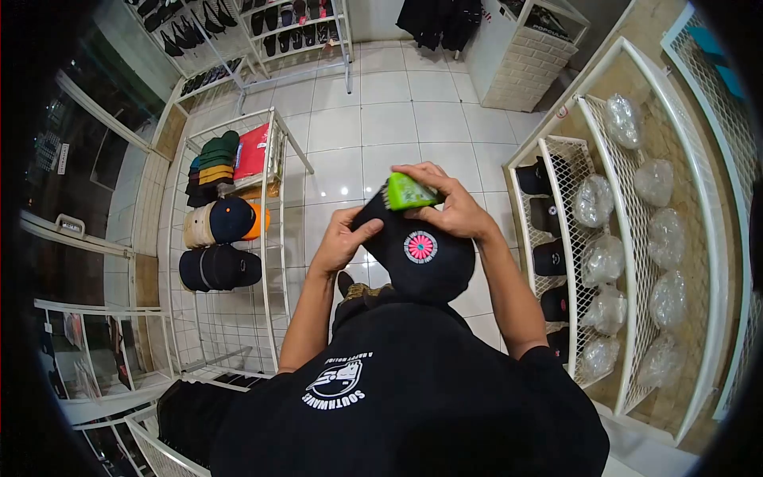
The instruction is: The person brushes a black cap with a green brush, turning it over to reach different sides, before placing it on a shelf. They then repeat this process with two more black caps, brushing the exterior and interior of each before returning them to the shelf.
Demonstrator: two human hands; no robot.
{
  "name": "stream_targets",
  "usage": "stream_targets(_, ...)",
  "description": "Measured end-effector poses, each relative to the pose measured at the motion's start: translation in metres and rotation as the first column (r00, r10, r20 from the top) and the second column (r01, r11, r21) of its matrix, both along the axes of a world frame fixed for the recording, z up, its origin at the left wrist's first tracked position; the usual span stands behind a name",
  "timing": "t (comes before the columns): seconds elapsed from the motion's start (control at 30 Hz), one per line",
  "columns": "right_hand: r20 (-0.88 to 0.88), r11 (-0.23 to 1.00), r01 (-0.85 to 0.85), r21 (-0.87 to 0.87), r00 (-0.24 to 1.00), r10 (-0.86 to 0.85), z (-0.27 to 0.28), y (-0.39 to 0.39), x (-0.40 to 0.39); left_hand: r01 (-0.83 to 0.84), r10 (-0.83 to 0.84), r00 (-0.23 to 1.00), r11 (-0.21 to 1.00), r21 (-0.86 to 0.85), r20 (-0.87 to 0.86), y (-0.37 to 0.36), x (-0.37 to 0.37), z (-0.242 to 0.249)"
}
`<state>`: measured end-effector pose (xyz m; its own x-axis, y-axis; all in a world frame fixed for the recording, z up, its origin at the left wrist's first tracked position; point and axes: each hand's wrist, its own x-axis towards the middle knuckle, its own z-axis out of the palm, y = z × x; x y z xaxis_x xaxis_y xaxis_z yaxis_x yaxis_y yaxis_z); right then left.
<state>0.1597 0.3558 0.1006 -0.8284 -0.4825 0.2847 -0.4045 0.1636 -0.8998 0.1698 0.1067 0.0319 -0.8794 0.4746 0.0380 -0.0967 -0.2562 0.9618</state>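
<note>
**Black cap held at chest height with a green tag pinched over it**

Head view: A black cap (421, 258) with a round pink-and-white emblem on its front is held in front of the chest, above the white tiled floor (389, 119). The left hand (343, 238) is closed on the cap's left edge, thumb laid across the fabric and fingers tucked behind it. The right hand (447, 203) is curled over the top of the cap, and a small bright green tag (409, 191) is pinched between its thumb and fingertips; whether the tag is tied to the cap cannot be told. To the left a white wire rack (274, 199) is seen, on which folded and stacked caps in green, black, cream and orange are carried. To the right a white mesh shelf (604, 238) is filled with black caps and with bundles wrapped in clear plastic.

The cap is held only at one edge and at the top, so it is judged that it could slip to the floor if the left grip were loosened. The tag is gripped by its rim alone; it could be torn or dropped by a hard pull.
</note>
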Motion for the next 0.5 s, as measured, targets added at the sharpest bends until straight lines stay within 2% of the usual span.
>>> stream_targets(0.07,0.135,0.995,0.078,-0.057,0.988,-0.069,-0.031,0.019,-0.003,-0.043,0.042,0.999,0.997,0.058,0.026,-0.010,0.000,0.008)
stream_targets(0.17,0.228,0.996,0.088,-0.004,0.970,-0.085,-0.037,0.032,0.001,-0.068,0.069,0.998,0.995,0.072,-0.006,-0.016,0.001,0.009)
stream_targets(0.23,0.069,0.994,0.073,0.079,0.994,-0.079,-0.017,0.020,0.003,-0.031,0.030,0.998,0.999,-0.010,-0.057,-0.014,-0.002,0.003)
stream_targets(0.33,-0.114,0.985,0.018,0.170,0.993,0.002,0.010,-0.008,0.012,-0.025,0.025,0.999,1.000,-0.006,-0.047,-0.005,-0.006,0.000)
stream_targets(0.4,-0.105,0.993,0.014,0.119,0.994,-0.001,-0.002,-0.002,0.006,-0.070,0.071,0.997,0.997,0.017,-0.030,-0.013,-0.009,0.003)
stream_targets(0.47,0.080,0.996,0.081,-0.045,0.994,-0.078,-0.030,0.018,-0.001,-0.008,0.010,0.999,0.999,0.042,-0.041,-0.024,-0.005,0.004)
stream_targets(0.5,0.174,0.996,0.092,-0.007,0.981,-0.089,-0.029,0.024,0.000,0.007,-0.006,1.000,0.997,0.077,-0.019,-0.025,-0.002,0.008)
